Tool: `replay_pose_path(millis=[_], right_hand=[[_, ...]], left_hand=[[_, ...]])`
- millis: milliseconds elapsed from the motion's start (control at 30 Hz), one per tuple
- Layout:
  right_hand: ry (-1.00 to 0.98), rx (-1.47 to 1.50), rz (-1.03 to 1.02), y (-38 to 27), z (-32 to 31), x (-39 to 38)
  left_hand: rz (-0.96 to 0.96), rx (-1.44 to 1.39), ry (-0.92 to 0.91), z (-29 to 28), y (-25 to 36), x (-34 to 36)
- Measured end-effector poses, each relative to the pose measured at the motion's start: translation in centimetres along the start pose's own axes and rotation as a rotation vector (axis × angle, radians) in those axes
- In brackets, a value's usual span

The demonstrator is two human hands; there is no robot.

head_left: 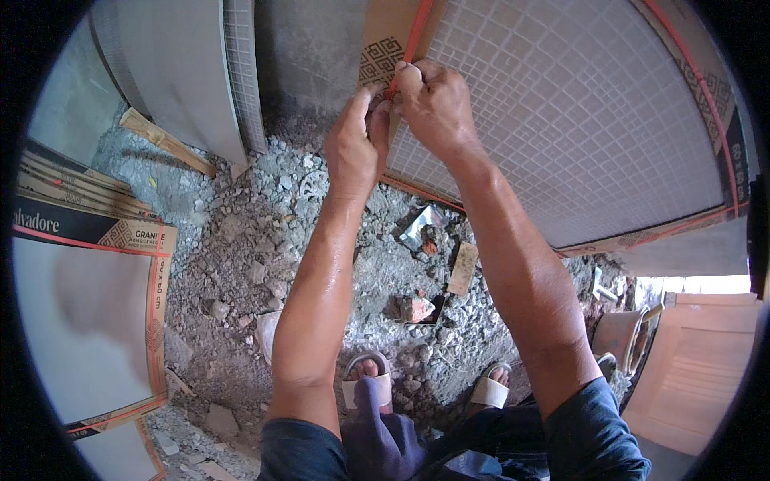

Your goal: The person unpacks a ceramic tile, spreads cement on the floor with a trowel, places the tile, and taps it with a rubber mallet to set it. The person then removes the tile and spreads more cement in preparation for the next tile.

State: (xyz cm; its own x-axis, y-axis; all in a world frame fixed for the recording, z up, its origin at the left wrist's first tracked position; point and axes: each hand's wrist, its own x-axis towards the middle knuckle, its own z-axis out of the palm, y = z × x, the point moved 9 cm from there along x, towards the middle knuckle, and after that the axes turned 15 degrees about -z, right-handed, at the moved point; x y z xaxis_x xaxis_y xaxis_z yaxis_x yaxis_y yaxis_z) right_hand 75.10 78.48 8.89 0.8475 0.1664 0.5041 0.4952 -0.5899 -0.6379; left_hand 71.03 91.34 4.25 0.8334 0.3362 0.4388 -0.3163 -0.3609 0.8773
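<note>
A pack of large tiles (577,120) stands upright at the upper right, its gridded grey backing facing me. Patterned brown cardboard (381,60) edges the pack, and an orange-red strap (419,32) runs down over it. My right hand (439,112) is closed in a pinch on the strap at the pack's left edge. Just left of it, my left hand (353,148) closes its thumb and fingers at the same strap, below the right fingertips. The exact spot between the fingertips is partly hidden.
Broken rubble (241,240) covers the ground. More tiles (184,72) lean at the upper left, near a wooden strip (164,140). Strapped tile boxes (96,313) stand at left. A bucket (618,333) and a pale orange panel (694,369) are at lower right.
</note>
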Motion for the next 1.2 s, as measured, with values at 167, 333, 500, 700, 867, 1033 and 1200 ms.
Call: replay_pose_path(millis=[167,333,500,700,867,1033,1200], right_hand=[[-0.010,0.031,-0.040,0.0,0.0,-0.1],[-0.017,0.030,-0.023,0.0,-0.2,-0.2],[-0.027,-0.024,-0.058,-0.3,-0.5,-0.2],[-0.062,0.010,-0.160,-0.9,-0.2,-0.1],[-0.066,0.015,-0.109,-0.4,0.0,0.0],[-0.071,0.007,-0.024,0.1,-0.2,0.0],[-0.076,-0.038,0.011,-0.2,-0.1,0.1]], left_hand=[[0.099,0.085,-0.042,-0.1,0.8,0.0],[0.186,0.134,-0.038,-0.2,1.6,-0.1],[0.148,0.232,-0.252,0.2,2.1,1.6],[-0.225,0.169,-0.541,1.2,0.2,3.0],[-0.153,0.099,-0.461,0.7,-0.2,2.0],[-0.480,-0.260,-0.443,1.6,-2.8,0.5],[-0.422,-0.188,-0.364,2.3,-2.1,0.2]])
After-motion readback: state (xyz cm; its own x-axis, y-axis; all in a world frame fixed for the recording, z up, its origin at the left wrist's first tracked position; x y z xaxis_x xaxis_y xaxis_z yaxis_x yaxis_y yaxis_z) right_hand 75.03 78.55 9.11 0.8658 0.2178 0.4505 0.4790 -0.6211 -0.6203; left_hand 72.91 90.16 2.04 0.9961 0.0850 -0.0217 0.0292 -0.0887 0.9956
